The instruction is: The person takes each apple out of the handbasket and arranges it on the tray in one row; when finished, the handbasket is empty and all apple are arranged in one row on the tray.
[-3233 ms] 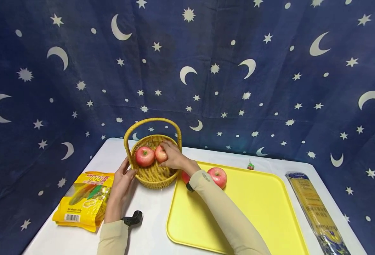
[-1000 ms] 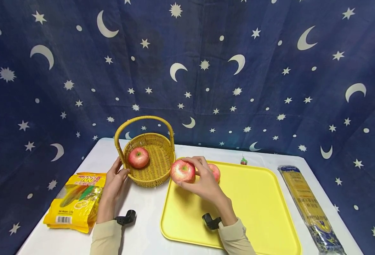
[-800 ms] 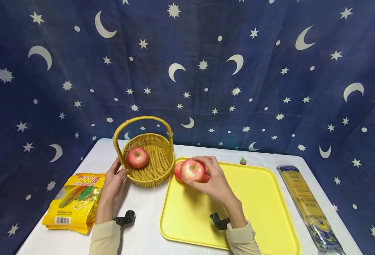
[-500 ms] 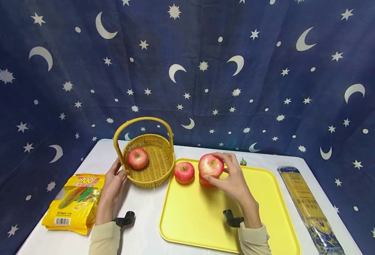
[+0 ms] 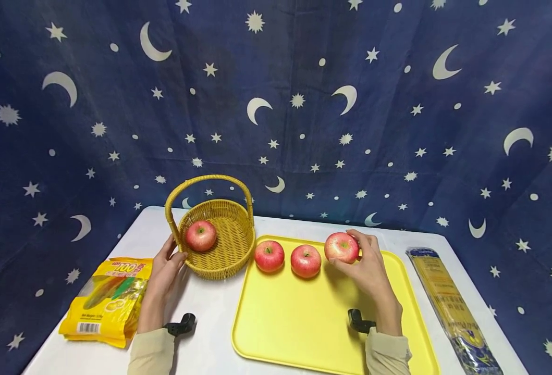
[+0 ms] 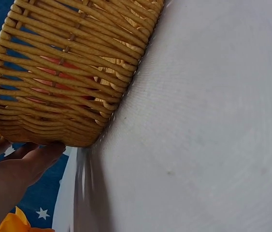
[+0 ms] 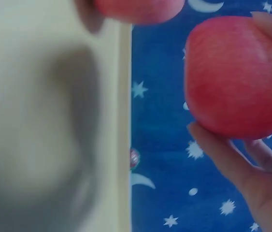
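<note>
My right hand [image 5: 370,268] holds a red apple [image 5: 341,248] between thumb and fingers, raised over the back right of the yellow tray [image 5: 285,323]. In the right wrist view the held apple [image 7: 237,77] is apart from the tray, whose surface carries a shadow. Two more apples, a left one [image 5: 269,255] and a middle one [image 5: 306,261], sit side by side along the tray's back. A single apple [image 5: 201,236] lies in the wicker basket [image 5: 231,234]. At the basket's left side my left hand [image 5: 163,273] grips it, thumb at the rim and fingers against the outer wall [image 6: 68,72].
A yellow candy bag [image 5: 109,302] lies left of my left forearm. Right of the tray is a long pasta packet [image 5: 454,307]. The basket's tall handle [image 5: 208,177] arches above its opening. A starry blue curtain [image 5: 294,114] hangs behind the white table [image 5: 205,338].
My right hand has lifted an apple out of the basket and carried it rightward across the tray, past the two apples there. The left hand stays at the basket.
</note>
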Motion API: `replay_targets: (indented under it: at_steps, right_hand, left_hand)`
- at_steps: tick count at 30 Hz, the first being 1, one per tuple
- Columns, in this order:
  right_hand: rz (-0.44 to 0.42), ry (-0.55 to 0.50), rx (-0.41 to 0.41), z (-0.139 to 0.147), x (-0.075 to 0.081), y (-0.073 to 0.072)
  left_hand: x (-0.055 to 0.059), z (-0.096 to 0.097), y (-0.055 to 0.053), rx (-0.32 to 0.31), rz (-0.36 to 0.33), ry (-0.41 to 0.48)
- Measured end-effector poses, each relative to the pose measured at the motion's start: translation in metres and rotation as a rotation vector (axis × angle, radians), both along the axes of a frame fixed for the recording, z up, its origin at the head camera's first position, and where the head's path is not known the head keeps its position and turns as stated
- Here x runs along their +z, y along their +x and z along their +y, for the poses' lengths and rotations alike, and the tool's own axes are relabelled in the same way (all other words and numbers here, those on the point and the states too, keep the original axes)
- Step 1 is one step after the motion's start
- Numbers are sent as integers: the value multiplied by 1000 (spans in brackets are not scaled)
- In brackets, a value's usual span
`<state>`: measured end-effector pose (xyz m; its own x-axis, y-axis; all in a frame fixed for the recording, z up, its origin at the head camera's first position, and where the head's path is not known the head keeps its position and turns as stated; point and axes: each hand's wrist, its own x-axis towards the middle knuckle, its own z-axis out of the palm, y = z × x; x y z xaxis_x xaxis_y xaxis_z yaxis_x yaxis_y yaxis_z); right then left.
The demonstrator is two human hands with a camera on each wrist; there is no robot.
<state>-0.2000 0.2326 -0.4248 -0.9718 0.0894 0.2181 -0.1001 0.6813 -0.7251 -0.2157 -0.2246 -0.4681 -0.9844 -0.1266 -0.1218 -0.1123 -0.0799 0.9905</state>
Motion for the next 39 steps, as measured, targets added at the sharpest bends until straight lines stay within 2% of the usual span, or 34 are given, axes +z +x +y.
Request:
replay_targets:
  at_steps: [4,15,20,26,32,39]
  right_hand:
    - [-68,36,-1,12,-5,-1]
    - [-245,56,71,24,-24,-6]
    - [-252,62,82,22,-30,-7]
    - [-279,64,99,19,-30,-6]
    - [-311,64,115,19,-26,-4]
    - [-307,83,120,20,-24,-2]
  left_hand:
    - [-2,2,-1,0,-2,-10]
    - [-5,2,-1,-3,6,16]
    - [-6,-1,-1,-14,15,4]
    - [-4,-3,-2,-13,3,-27]
    - [-3,-1,-3,-25,-4,-17]
    - [-4,-1,0,-17,-11,11]
